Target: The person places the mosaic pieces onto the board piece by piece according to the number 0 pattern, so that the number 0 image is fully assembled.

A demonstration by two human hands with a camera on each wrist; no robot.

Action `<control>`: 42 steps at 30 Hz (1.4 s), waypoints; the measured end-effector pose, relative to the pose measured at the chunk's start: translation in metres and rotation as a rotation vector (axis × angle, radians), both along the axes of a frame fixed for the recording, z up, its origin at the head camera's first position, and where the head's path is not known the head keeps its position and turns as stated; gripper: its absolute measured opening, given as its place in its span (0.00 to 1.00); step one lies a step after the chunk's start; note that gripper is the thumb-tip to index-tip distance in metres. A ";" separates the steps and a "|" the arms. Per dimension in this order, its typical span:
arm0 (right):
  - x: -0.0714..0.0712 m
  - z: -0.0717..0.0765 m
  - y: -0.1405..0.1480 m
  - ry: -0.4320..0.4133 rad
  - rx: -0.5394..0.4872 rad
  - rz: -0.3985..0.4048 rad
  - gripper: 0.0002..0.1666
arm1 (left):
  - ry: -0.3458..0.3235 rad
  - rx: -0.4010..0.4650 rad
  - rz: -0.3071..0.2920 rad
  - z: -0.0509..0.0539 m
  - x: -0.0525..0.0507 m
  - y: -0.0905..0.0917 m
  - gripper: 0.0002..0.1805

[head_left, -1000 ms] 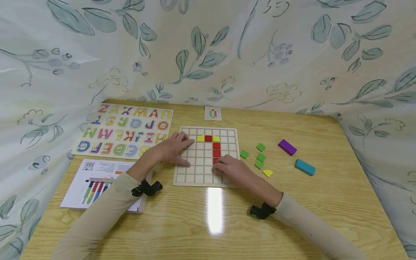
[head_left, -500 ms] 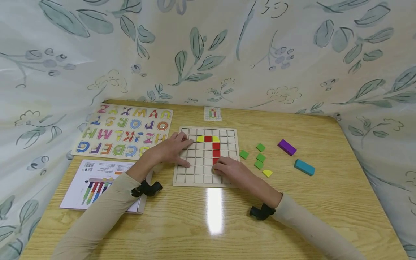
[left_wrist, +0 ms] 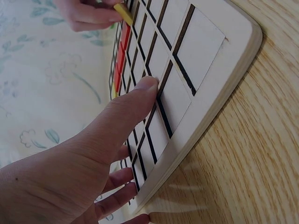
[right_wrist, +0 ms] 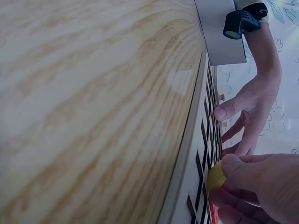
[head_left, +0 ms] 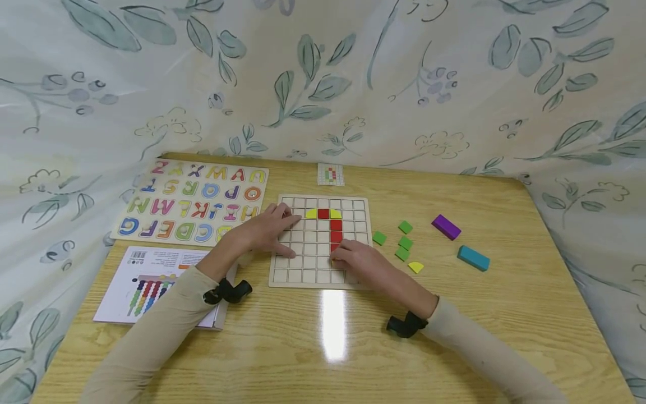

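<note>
A wooden grid board (head_left: 298,279) lies on the table. Spread along its left side, my left hand (head_left: 270,231) rests with the thumb on the grid, as the left wrist view also shows. My right hand (head_left: 358,260) pinches a yellow quarter-round tile (right_wrist: 215,176) between thumb and fingers, low over the board at the bottom of a column of red tiles (head_left: 336,237). In the left wrist view this yellow tile (left_wrist: 123,14) stands tilted on edge. At the column's top, a red tile (head_left: 323,213) sits between two yellow quarter-round tiles (head_left: 312,214).
Right of the board lie several green tiles (head_left: 405,242), a loose yellow tile (head_left: 416,267), a purple block (head_left: 446,226) and a teal block (head_left: 473,258). Behind it is a small pattern card (head_left: 330,174). An alphabet board (head_left: 192,202) and a white box (head_left: 116,297) flank the left arm.
</note>
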State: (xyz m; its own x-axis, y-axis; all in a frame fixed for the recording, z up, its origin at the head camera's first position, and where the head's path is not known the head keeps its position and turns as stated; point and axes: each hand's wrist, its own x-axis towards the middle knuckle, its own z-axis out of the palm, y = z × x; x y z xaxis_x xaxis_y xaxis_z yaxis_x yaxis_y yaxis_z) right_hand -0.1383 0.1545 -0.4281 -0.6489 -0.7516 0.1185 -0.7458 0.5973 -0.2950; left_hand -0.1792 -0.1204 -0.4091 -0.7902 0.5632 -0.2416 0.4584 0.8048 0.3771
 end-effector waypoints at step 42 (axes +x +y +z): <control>0.019 0.006 0.145 0.124 -0.001 -0.308 0.24 | 0.003 0.000 -0.002 -0.002 0.000 0.000 0.49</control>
State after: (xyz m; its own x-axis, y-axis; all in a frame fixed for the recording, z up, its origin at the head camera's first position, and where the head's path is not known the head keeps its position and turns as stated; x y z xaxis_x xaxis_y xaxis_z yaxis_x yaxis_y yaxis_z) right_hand -0.1192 0.2991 -0.4224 -0.8261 -0.5223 0.2115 -0.5606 0.7998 -0.2145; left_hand -0.1792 -0.1206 -0.4110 -0.7895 0.5651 -0.2395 0.4613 0.8037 0.3758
